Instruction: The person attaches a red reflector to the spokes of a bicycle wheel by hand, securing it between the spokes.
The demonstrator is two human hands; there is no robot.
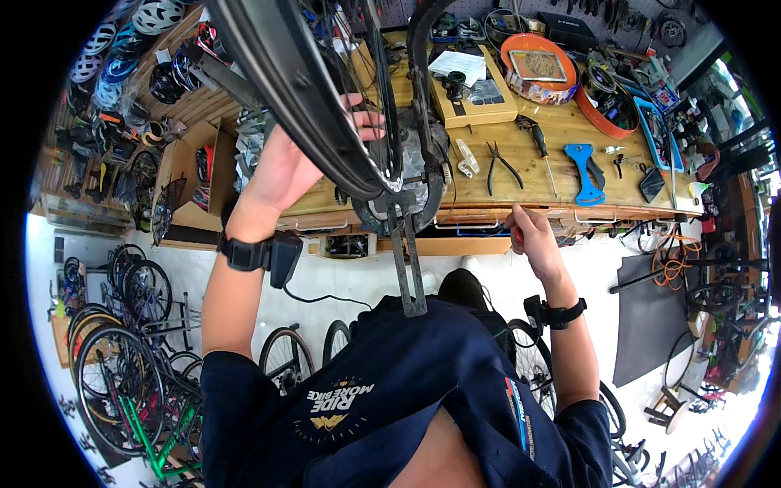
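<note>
A black bicycle wheel [285,73] stands upright in a grey metal wheel truing stand [431,191], close in front of me at the bench edge. My left hand [293,167] reaches round the rim from the left. Its fingers come out on the far side among the spokes, and the rim hides part of the palm. In front of the bench drawers, my right hand [535,240] is closed round a small red thing [517,237], mostly covered by the fingers, so its kind does not show. The right hand is apart from the wheel.
On the wooden bench [480,187] lie black pliers [503,167], a screwdriver [538,146], a blue tool [584,175], a yellow box [476,106] and round orange tins [533,61]. A cardboard box [181,175] stands left. Bicycles [122,390] fill the floor at lower left.
</note>
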